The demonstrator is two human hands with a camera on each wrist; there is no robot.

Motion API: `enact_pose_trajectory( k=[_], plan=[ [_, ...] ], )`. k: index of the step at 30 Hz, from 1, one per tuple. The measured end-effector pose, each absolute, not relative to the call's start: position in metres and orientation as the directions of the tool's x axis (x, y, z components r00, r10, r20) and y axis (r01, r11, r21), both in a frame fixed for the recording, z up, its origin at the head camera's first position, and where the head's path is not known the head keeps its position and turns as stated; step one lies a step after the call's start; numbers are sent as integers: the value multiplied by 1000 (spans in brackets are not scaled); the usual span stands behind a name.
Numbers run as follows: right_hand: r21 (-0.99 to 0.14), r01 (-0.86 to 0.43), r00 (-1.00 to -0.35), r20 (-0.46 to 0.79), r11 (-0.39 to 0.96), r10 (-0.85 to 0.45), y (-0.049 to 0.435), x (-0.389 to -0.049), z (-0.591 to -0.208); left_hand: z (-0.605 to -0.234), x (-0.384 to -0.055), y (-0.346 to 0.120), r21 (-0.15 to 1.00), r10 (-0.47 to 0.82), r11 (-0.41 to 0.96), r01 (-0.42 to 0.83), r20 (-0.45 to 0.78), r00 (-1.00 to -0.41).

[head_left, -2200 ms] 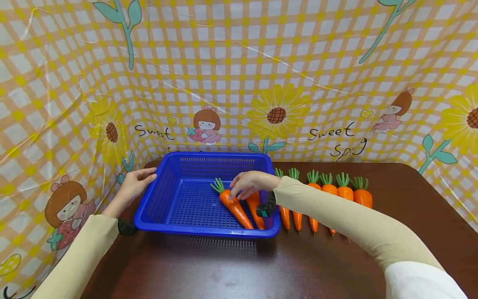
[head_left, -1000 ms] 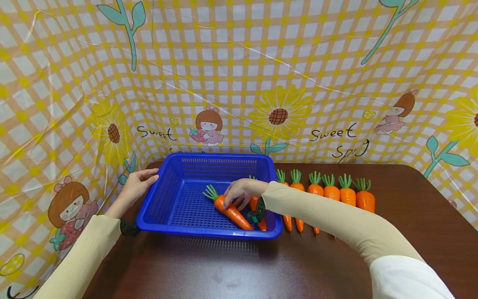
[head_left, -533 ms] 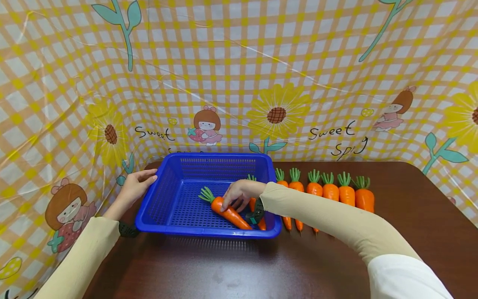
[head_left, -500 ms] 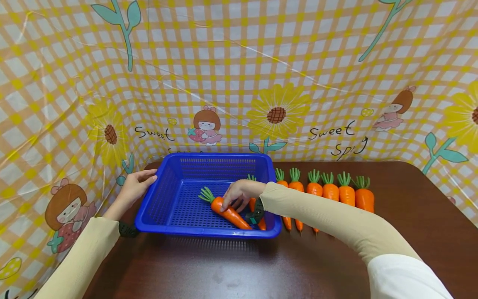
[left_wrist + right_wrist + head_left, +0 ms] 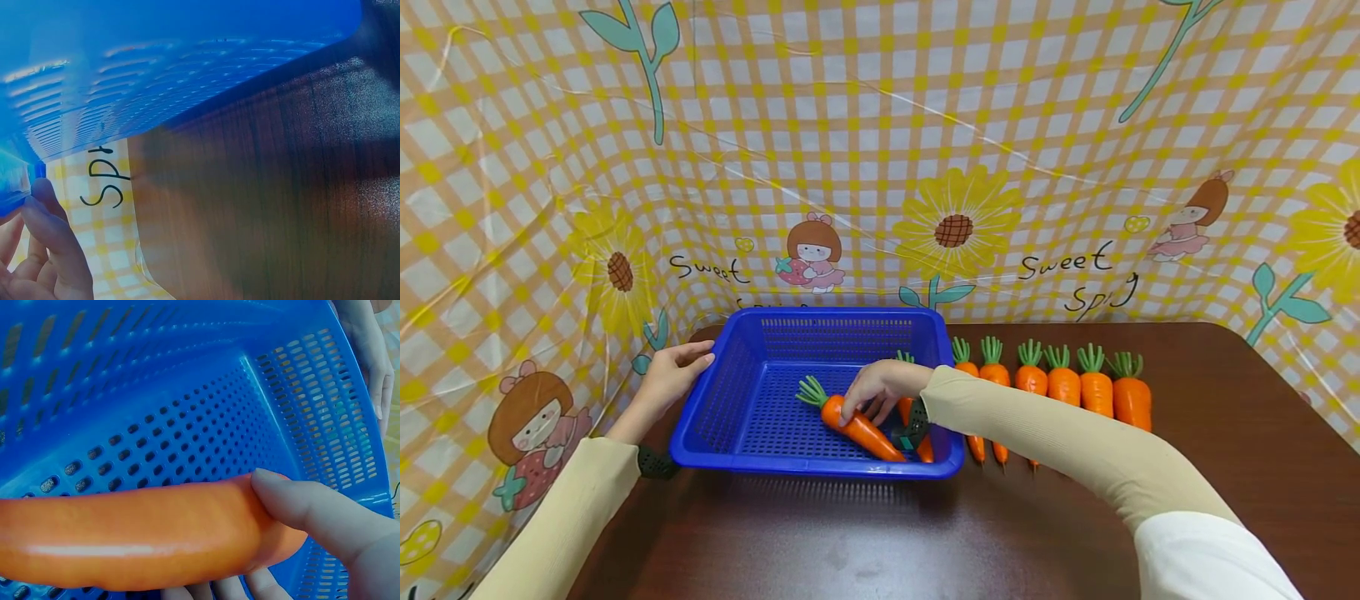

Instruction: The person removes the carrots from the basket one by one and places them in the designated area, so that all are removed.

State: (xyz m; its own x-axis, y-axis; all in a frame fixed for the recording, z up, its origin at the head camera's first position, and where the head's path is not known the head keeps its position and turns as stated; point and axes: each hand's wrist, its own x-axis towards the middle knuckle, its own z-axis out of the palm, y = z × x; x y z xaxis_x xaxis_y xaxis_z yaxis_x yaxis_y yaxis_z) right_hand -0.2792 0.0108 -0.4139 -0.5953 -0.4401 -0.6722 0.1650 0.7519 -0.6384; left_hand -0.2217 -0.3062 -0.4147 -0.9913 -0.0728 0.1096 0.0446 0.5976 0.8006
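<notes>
A blue plastic basket [image 5: 820, 469] with slotted walls stands on the table. Inside, my right hand [image 5: 883, 387] grips an orange carrot [image 5: 867, 435] near its thick end. The carrot lies slanted, green stalks toward the left and tip at the front wall. In the right wrist view the thumb [image 5: 300, 500] presses one side of the carrot, with fingertips showing at the other. A second carrot [image 5: 927, 451] lies to its right in the basket, mostly hidden by my hand and wrist. At the basket's left rim, my left hand [image 5: 664, 379] pinches the edge between thumb and fingers.
Several more carrots [image 5: 1096, 393] lie in a row on the dark wooden table [image 5: 820, 533], right of the basket, partly behind my right forearm. A checked cloth [image 5: 865, 125] with printed flowers encloses the back and sides.
My right hand has taken hold of the left carrot in the basket and shifted its stalk end left and toward me. That motion has nearly stopped. My left hand stays at the rim.
</notes>
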Motion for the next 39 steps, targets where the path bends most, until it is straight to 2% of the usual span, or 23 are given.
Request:
enact_pose_trajectory(
  k=[8, 16, 28, 39],
  plan=[
    [-671, 126, -602, -637, 730, -482, 13, -278, -411, -414, -221, -305, 789, -94, 613, 35, 117, -989],
    [-711, 75, -689, -544, 699, -479, 18, -280, -403, -411, -219, -303, 787, -88, 615, 35, 113, -990],
    [-784, 101, -691, -498, 612, -524, 30, -284, -383, -411, -219, -302, 777, -98, 629, 26, 113, -989],
    [-799, 81, -737, -450, 596, -503, 41, -278, -361, -414, -220, -303, 762, -99, 646, 31, 124, -987]
  ],
)
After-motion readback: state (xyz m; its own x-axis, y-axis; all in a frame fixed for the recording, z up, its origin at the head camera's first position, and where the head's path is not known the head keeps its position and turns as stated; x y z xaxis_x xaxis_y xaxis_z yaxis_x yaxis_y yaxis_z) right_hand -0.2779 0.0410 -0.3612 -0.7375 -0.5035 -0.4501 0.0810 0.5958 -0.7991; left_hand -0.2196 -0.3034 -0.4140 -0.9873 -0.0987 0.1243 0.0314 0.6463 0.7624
